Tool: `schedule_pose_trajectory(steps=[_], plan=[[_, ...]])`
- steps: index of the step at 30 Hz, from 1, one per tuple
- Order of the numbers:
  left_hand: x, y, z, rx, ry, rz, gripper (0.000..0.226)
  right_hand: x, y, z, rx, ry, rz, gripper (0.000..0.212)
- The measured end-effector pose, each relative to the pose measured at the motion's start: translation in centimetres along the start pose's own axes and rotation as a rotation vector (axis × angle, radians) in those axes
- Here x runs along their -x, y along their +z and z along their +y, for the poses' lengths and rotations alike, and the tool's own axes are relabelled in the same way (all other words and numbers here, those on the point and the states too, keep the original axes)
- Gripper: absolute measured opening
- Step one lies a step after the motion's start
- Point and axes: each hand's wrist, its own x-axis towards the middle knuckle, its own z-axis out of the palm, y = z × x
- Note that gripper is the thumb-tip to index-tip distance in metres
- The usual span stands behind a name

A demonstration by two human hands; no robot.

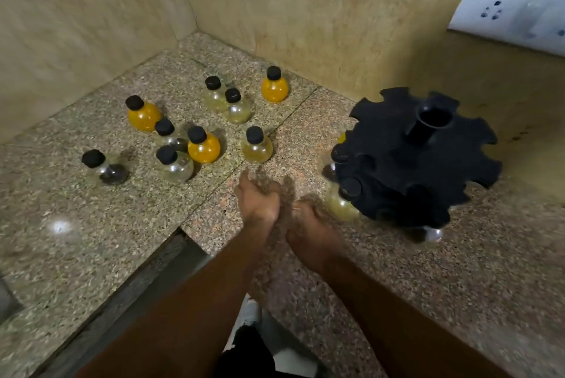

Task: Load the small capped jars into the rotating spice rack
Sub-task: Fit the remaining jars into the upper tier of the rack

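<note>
Small capped jars point(204, 150) stand loose on a granite counter point(91, 243), left of a black spice rack point(419, 160) holding a few more. Between them the left hand point(258, 200) and right hand point(308, 223) hover close together, fingers too blurred to tell whether they grip anything.

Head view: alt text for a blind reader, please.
The left hand and right hand, motion-blurred, hover close together over a granite counter. Nine black-capped jars stand loose at left, three orange; the black rack at right holds a few more.
</note>
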Motion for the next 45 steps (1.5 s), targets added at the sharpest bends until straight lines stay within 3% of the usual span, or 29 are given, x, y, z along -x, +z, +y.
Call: schedule_pose_trajectory(steps=[6, 15, 20, 24, 29, 38, 41, 45], plan=[[-6.2, -3.0, 1.3, -0.142, 0.19, 0.013, 0.084, -5.8, 3.7, -3.3, 0.18, -0.035, -0.003, 0.075], [-12.1, -3.8, 3.2, -0.25, 0.532, -0.086, 0.064, -8.8, 6.1, -5.4, 0.416, 0.116, -0.107, 0.098], [-13.4, -3.7, 3.0, -0.22, 0.646, -0.16, 0.055, -8.8, 6.3, -5.9, 0.361, 0.127, -0.077, 0.096], [-12.1, -3.7, 2.4, -0.225, 0.696, -0.228, 0.05, -8.5, 5.8, -6.4, 0.131, 0.192, 0.143, 0.092], [-9.7, -3.8, 1.5, -0.226, 0.715, -0.272, 0.05, -7.2, 4.3, -6.2, -0.01, 0.164, 0.344, 0.095], [-2.7, -3.8, 0.7, -0.19, 0.774, -0.472, 0.045, -2.9, 2.4, -4.3, -0.112, 0.068, 0.562, 0.054], [-0.3, -2.8, 0.2, -0.175, 0.64, -0.605, 0.053, -0.1, 1.8, -2.6, -0.151, 0.075, 0.582, 0.051], [4.1, 0.1, 0.5, 0.053, 0.354, -0.589, 0.011, 4.1, 0.6, 0.2, -0.122, 0.162, 0.659, 0.059]])
